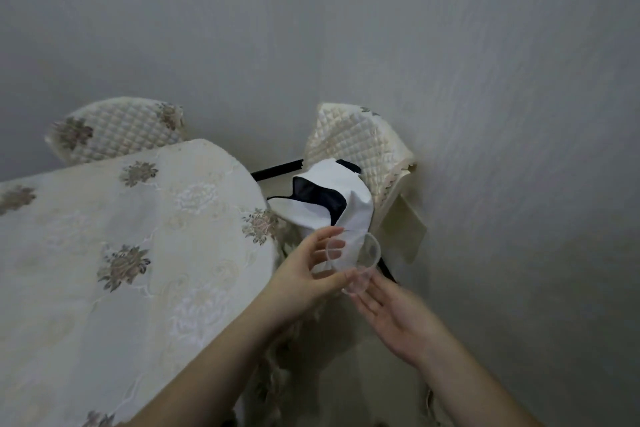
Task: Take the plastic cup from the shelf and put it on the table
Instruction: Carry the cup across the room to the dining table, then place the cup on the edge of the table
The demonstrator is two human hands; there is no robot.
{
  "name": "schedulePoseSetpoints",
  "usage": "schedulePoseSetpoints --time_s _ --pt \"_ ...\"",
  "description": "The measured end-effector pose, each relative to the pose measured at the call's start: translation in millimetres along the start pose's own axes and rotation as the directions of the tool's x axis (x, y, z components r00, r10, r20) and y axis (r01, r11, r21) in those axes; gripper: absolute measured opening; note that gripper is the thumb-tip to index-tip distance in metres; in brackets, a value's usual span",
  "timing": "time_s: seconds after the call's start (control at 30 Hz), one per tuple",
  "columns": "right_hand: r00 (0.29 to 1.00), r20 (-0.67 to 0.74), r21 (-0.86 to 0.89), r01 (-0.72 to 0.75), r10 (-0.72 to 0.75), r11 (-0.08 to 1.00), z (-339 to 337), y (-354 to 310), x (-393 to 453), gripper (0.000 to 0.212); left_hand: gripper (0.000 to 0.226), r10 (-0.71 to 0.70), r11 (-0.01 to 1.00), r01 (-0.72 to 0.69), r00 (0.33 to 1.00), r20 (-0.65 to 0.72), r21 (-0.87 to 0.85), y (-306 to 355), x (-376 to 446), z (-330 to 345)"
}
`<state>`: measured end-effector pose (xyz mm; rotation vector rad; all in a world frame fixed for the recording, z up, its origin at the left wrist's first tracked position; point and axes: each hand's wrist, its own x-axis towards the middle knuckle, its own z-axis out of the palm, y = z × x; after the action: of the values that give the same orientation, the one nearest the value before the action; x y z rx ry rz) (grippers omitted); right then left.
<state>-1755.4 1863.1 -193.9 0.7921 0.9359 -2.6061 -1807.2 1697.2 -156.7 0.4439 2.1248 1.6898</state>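
A clear plastic cup (356, 263) hangs tilted in the air just off the right edge of the table (138, 253), which is covered with a cream floral cloth. My left hand (311, 270) holds the cup, thumb on its lower side and fingers curled around its rim. My right hand (391, 312) is below and to the right, fingers spread flat, fingertips touching or almost touching the cup's base. No shelf is in view.
A chair with a quilted cream cover (363, 149) stands against the wall at the right, with a white and black cloth (332, 201) draped on it. A second quilted chair back (114, 128) rises behind the table. A grey wall fills the background.
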Motion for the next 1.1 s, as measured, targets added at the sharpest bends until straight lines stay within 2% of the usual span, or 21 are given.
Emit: schedulePoseSetpoints --time_s 0.23,0.33,0.53,0.73,0.87,1.1 --pt "0.99 0.085 -0.107 -0.1 0.109 0.989 7.4 -55.7 49.8 0.031 0.058 -0.036 0.999 0.038 0.981 -0.189 0.007 9.2 43.9 5.3" --pt "0.982 0.117 -0.2 -0.122 0.147 0.972 18.9 -63.9 71.3 0.037 0.059 -0.055 0.998 0.057 0.959 -0.279 -0.002 3.9 50.8 -0.1" --pt "0.957 0.145 -0.304 -0.198 0.251 0.932 50.4 -48.6 117.5 0.018 0.056 -0.128 0.991 0.094 0.887 -0.443 -0.097 -11.1 45.8 -33.0" --pt "0.93 0.142 -0.408 -0.256 0.338 0.876 90.5 -24.7 169.9 0.03 0.056 -0.171 0.981 0.093 0.822 -0.543 -0.169 -31.8 51.4 -80.9" --pt "0.935 0.135 -0.468 -0.232 0.328 0.853 117.1 -12.2 200.8 0.037 0.056 -0.171 0.98 0.076 0.794 -0.583 -0.184 -42.6 58.2 -109.3" --pt "0.943 0.159 -0.596 -0.144 0.292 0.79 149.7 0.1 238.4 0.032 0.058 -0.165 0.982 0.067 0.756 -0.634 -0.177 -65.9 82.0 -144.5"
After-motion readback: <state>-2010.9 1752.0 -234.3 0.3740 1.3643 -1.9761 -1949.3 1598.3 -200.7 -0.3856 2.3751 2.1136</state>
